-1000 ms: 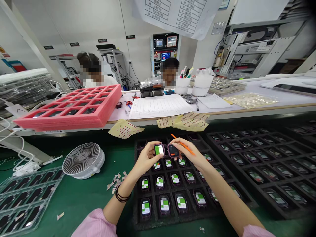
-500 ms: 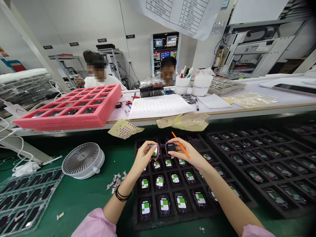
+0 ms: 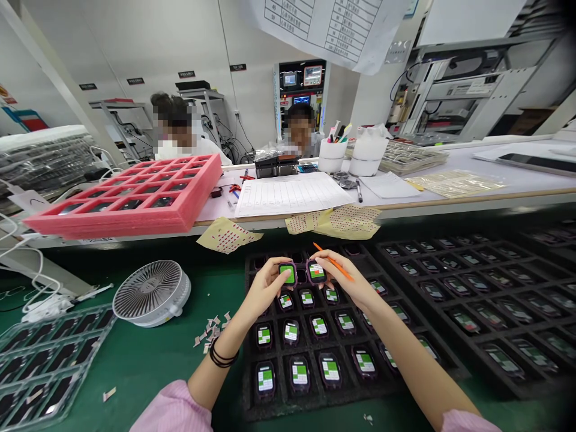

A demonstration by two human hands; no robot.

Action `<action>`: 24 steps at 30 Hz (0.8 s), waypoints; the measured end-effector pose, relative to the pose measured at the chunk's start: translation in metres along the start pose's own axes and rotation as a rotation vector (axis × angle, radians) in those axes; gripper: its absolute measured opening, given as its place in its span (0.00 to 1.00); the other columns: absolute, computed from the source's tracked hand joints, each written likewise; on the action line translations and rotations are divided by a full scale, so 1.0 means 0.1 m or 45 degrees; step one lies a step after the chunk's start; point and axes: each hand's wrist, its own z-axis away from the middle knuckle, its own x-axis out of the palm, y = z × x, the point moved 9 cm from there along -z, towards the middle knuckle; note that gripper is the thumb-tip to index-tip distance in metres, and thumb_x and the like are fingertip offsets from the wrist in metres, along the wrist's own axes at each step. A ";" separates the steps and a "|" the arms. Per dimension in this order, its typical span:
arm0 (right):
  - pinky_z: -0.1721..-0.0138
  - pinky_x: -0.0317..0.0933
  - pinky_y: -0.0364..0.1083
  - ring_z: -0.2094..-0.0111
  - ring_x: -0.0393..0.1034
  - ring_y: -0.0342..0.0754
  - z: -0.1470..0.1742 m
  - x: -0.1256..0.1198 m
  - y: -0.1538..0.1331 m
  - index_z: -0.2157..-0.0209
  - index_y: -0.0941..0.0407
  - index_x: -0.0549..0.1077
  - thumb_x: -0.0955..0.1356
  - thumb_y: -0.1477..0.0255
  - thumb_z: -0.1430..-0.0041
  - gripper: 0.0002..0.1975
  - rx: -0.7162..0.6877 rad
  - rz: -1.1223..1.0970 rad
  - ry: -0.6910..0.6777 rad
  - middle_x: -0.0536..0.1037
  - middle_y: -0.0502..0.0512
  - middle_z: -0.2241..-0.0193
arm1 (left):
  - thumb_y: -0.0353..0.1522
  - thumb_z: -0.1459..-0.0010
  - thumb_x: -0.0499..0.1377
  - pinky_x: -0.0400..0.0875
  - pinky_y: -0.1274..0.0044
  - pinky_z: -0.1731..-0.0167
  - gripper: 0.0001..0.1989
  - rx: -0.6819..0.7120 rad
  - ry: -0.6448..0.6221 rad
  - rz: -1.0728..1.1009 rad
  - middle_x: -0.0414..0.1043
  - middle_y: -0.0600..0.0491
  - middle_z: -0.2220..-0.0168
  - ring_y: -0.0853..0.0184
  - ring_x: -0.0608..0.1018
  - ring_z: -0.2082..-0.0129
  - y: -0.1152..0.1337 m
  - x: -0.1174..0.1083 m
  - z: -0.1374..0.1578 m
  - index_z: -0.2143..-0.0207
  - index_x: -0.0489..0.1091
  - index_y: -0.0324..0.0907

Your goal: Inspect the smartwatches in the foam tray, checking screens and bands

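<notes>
My left hand [image 3: 269, 281] grips a smartwatch body [image 3: 287, 273] with a lit green screen, the thumb lying on its face. Close beside it, my right hand [image 3: 342, 270] holds a second smartwatch body [image 3: 316, 271], whose screen shows white, green and a little red. An orange pen-like stick [image 3: 333, 261] is also tucked in the right hand, slanting across the fingers. Both watches are raised over a black foam tray [image 3: 279, 409], where several more watches [image 3: 330, 367] with green-and-white screens lie in slots. My fingers partly cover the held watches.
Left of the tray stands a grey fan [image 3: 152, 293], near small loose paper-like pieces [image 3: 211, 331]. A clear tray [image 3: 96, 360] lies at far left, another black tray [image 3: 450, 312] at right. Above, a shelf carries a pink foam tray [image 3: 189, 204] and papers [image 3: 292, 193]. Two people sit beyond.
The right-hand watch's screen has gone from dark to a lit white, green and red display. The left-hand watch now faces me more fully. The right thumb has shifted off the screen.
</notes>
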 end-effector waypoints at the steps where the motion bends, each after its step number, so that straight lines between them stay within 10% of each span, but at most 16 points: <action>1: 0.84 0.55 0.40 0.79 0.69 0.43 0.00 0.00 0.01 0.62 0.55 0.70 0.65 0.60 0.41 0.13 -0.003 0.002 -0.002 0.70 0.49 0.76 | 0.45 0.44 0.57 0.60 0.84 0.83 0.21 -0.002 0.003 -0.001 0.70 0.51 0.66 0.71 0.75 0.75 0.00 0.00 0.00 0.54 0.66 0.40; 11: 0.83 0.58 0.39 0.76 0.69 0.40 0.01 0.11 -0.03 0.55 0.54 0.67 0.67 0.63 0.44 0.16 0.010 -0.007 -0.153 0.72 0.54 0.62 | 0.45 0.43 0.56 0.59 0.83 0.83 0.20 -0.022 0.034 -0.007 0.70 0.53 0.70 0.71 0.75 0.75 0.00 -0.04 0.00 0.55 0.67 0.40; 24: 0.83 0.56 0.40 0.79 0.67 0.40 0.00 0.05 0.00 0.59 0.54 0.69 0.67 0.61 0.42 0.14 -0.005 0.002 -0.068 0.70 0.49 0.72 | 0.45 0.43 0.56 0.59 0.83 0.83 0.21 -0.018 0.027 -0.010 0.70 0.52 0.70 0.70 0.75 0.76 0.01 -0.03 0.00 0.55 0.66 0.40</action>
